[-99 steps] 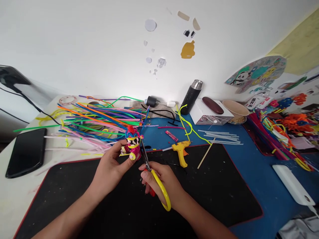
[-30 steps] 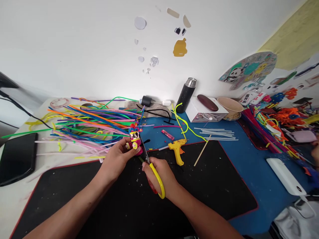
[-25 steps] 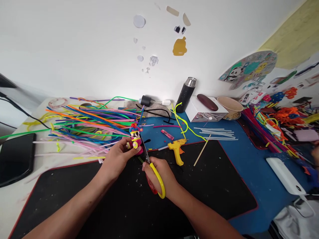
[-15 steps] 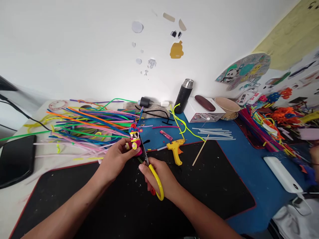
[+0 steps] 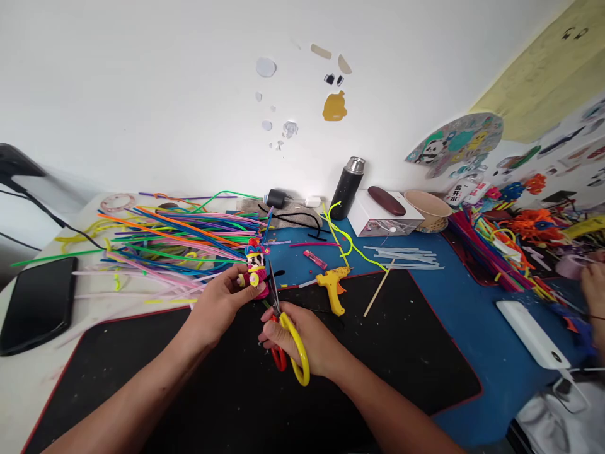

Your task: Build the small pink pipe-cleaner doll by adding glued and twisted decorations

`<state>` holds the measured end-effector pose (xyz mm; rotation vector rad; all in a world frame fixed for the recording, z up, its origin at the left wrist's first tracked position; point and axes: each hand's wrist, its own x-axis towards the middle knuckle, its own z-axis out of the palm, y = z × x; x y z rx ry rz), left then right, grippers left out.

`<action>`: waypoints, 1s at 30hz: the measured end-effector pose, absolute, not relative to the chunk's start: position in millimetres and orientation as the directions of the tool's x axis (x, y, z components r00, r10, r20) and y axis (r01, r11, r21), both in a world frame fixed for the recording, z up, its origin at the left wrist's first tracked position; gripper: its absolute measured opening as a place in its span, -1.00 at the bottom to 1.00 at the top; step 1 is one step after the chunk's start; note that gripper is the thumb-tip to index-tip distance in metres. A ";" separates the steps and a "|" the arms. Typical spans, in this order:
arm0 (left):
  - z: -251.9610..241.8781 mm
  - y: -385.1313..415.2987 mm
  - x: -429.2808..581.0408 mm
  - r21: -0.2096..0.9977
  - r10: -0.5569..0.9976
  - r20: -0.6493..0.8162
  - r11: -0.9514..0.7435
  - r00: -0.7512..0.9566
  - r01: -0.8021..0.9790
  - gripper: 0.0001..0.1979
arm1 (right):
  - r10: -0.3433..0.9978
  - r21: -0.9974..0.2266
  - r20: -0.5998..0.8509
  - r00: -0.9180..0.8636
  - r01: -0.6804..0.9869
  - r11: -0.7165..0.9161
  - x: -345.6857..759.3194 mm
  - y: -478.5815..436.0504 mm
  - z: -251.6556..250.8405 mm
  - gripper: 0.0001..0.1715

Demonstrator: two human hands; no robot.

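Note:
Between the fingertips of my left hand (image 5: pixel 220 306) is a small pipe-cleaner doll (image 5: pixel 256 268), mostly pink with a black-and-white face, yellow bits and a blue and red top. My right hand (image 5: pixel 302 334) is closed round scissors with one yellow handle and one red handle (image 5: pixel 297 353). The blades point up and away from me, just right of the doll, and look slightly parted. A short black piece (image 5: pixel 274 275) shows behind the blades; whether it is joined to the doll I cannot tell.
Many coloured pipe cleaners (image 5: pixel 189 233) lie at the left. Beyond the black mat (image 5: pixel 401 353) are a yellow glue gun (image 5: pixel 334 290), clear glue sticks (image 5: pixel 406 255), a black thermos (image 5: pixel 348 188) and a white box (image 5: pixel 385 216). Another person's hand (image 5: pixel 593 284) is at the right edge.
The scissors have opened a little, their red handle now apart from the yellow one and more in view. The doll stays in my left hand. The view has shifted slightly.

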<state>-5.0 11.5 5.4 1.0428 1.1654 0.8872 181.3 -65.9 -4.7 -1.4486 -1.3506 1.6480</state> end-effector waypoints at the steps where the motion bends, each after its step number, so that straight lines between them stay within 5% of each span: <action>1: 5.2 11.2 -5.5 0.957 0.941 -0.279 0.289 0.189 -0.023 -0.37 | 0.889 -0.923 -0.374 -0.265 0.197 -0.330 181.8 -65.6 -3.5 -0.40; 30: -3.9 9.1 3.7 0.946 0.939 -0.300 0.316 0.167 -0.078 -0.51 | 0.883 -0.898 -0.423 -0.201 0.221 -0.380 173.3 -59.2 -3.9 -0.44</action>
